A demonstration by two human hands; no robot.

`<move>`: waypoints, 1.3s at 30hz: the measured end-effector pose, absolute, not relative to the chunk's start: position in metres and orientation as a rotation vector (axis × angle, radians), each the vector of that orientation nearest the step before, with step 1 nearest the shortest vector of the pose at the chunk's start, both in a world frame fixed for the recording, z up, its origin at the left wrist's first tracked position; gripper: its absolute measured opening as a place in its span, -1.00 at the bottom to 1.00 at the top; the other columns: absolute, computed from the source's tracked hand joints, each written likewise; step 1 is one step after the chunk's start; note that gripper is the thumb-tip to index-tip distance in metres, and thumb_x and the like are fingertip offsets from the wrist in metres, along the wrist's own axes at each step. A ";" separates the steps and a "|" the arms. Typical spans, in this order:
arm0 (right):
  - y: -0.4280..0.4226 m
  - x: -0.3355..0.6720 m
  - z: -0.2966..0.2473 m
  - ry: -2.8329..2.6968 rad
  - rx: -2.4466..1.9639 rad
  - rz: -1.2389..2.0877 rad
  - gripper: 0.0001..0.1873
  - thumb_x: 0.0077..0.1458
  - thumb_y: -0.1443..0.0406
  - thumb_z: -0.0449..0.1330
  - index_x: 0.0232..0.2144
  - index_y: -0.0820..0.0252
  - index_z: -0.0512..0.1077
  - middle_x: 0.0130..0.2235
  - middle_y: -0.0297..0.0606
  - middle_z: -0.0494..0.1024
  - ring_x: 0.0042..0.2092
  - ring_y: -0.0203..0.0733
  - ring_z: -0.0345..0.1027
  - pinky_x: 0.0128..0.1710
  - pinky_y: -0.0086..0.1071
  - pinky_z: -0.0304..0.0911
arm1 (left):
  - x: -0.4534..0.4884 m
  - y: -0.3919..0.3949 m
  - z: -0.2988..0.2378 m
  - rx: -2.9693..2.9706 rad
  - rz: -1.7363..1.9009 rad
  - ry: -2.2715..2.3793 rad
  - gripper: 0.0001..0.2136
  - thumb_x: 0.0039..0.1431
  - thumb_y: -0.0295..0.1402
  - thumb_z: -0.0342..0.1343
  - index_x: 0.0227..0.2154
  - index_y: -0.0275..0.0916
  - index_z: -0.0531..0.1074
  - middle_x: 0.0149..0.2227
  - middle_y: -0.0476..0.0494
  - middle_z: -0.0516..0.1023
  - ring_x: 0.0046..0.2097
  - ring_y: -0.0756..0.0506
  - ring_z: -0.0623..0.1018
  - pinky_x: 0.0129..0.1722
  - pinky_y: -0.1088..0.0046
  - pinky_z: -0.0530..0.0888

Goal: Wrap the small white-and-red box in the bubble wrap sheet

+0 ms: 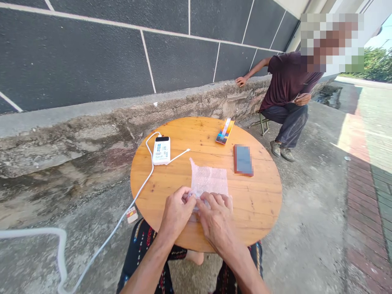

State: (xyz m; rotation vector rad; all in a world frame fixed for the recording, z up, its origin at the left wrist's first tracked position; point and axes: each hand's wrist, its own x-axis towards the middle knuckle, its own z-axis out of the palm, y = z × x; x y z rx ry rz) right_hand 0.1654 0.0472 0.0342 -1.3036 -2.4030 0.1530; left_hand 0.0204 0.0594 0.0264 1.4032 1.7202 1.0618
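Note:
A thin, see-through pinkish-white sheet (211,178) lies on the round wooden table (183,126), its far left corner sticking out in a point. The near part is bunched under my fingers; whether it is plastic or cloth I cannot tell. My left hand (179,208) is closed, thumb and forefinger pinching the gathered near-left edge. Close beside it, my right hand (218,216) has its fingers bent over the sheet and its thumb near the left fingertips, gripping the bunched part. My fingers hide some of the near edge.
A white power bank (161,151) with a white cable (141,190) sits at the table's left. Farther right are a phone (243,160) and a small colourful box (225,131). A seated person (289,87) is by the wall. A small packet (132,215) lies low left.

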 end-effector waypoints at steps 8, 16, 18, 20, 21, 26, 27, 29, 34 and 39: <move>0.048 0.167 0.036 -2.357 -1.296 0.224 -0.69 0.10 0.46 0.09 -0.09 0.14 0.35 -0.04 -0.22 0.43 -0.05 -0.06 0.19 -0.01 -0.14 0.01 | 0.016 0.052 0.041 1.423 0.972 1.581 -0.68 -0.07 -0.45 -0.01 -0.24 -0.34 0.51 -0.44 -0.06 0.52 -0.42 -0.03 0.48 -0.36 0.50 0.41; 0.048 0.167 0.033 -2.236 -1.304 0.312 -0.63 0.06 0.48 0.10 -0.05 0.19 0.28 -0.09 -0.18 0.46 -0.09 -0.03 0.21 -0.09 -0.17 0.09 | 0.018 0.049 0.040 1.714 0.880 1.625 -0.75 0.08 -0.45 -0.03 -0.25 -0.27 0.51 -0.39 -0.08 0.49 -0.35 -0.04 0.46 -0.31 0.47 0.37; 0.047 0.167 0.031 -2.219 -1.299 0.316 -0.60 0.05 0.49 0.08 -0.03 0.21 0.27 -0.07 -0.16 0.45 -0.09 -0.03 0.21 -0.11 -0.18 0.12 | 0.019 0.049 0.036 1.778 0.884 1.624 -0.79 0.10 -0.45 -0.03 -0.31 -0.25 0.51 -0.39 -0.08 0.46 -0.33 -0.05 0.46 -0.31 0.47 0.37; 0.047 0.167 0.030 -2.222 -1.298 0.316 -0.57 0.03 0.51 0.07 -0.02 0.22 0.26 -0.05 -0.14 0.44 -0.09 -0.02 0.22 -0.12 -0.18 0.14 | 0.020 0.048 0.034 1.831 0.899 1.610 -0.81 0.13 -0.46 -0.04 -0.35 -0.23 0.50 -0.38 -0.08 0.45 -0.30 -0.05 0.47 -0.29 0.47 0.37; 0.048 0.167 0.030 -2.226 -1.299 0.312 -0.56 0.02 0.51 0.07 -0.01 0.23 0.26 -0.05 -0.13 0.45 -0.09 -0.02 0.22 -0.12 -0.18 0.15 | 0.020 0.047 0.034 1.857 0.904 1.598 -0.80 0.14 -0.47 -0.05 -0.35 -0.23 0.50 -0.37 -0.08 0.45 -0.28 -0.05 0.47 -0.28 0.47 0.38; 0.049 0.169 0.030 -2.242 -1.299 0.274 -0.53 -0.01 0.51 0.06 0.00 0.25 0.26 -0.08 -0.11 0.47 -0.11 -0.02 0.24 -0.13 -0.16 0.16 | 0.019 0.042 0.036 1.999 0.835 1.523 -0.75 0.23 -0.45 -0.12 -0.20 -0.21 0.46 -0.28 -0.13 0.43 -0.20 -0.07 0.48 -0.17 0.44 0.40; 0.050 0.169 0.031 -2.242 -1.298 0.262 -0.53 -0.01 0.51 0.06 0.00 0.25 0.27 -0.09 -0.11 0.48 -0.12 -0.02 0.24 -0.14 -0.17 0.15 | 0.019 0.041 0.037 2.026 0.801 1.515 -0.75 0.24 -0.44 -0.13 -0.16 -0.20 0.45 -0.26 -0.13 0.43 -0.19 -0.07 0.48 -0.15 0.43 0.41; 0.051 0.170 0.032 -2.244 -1.298 0.242 -0.53 -0.02 0.51 0.06 -0.01 0.24 0.28 -0.11 -0.12 0.49 -0.13 -0.03 0.25 -0.13 -0.17 0.14 | 0.019 0.039 0.037 2.073 0.742 1.510 -0.74 0.25 -0.44 -0.14 -0.12 -0.19 0.42 -0.23 -0.14 0.41 -0.17 -0.08 0.47 -0.13 0.41 0.41; 0.051 0.168 0.037 -2.287 -1.310 0.265 -0.54 -0.01 0.50 0.08 -0.01 0.22 0.28 -0.09 -0.15 0.49 -0.12 -0.05 0.26 -0.04 -0.14 0.09 | 0.021 0.036 0.033 2.133 0.715 1.540 -0.70 0.26 -0.46 -0.18 -0.03 -0.19 0.34 -0.21 -0.13 0.39 -0.17 -0.08 0.46 -0.15 0.40 0.42; 0.046 0.175 0.044 -2.315 -1.236 0.313 -0.53 0.00 0.50 0.06 0.00 0.18 0.28 -0.06 -0.18 0.48 -0.08 -0.07 0.28 0.00 -0.13 0.09 | 0.025 0.035 0.033 2.193 0.633 1.637 -0.71 0.25 -0.46 -0.17 -0.04 -0.16 0.33 -0.22 -0.11 0.38 -0.18 -0.07 0.47 -0.20 0.44 0.42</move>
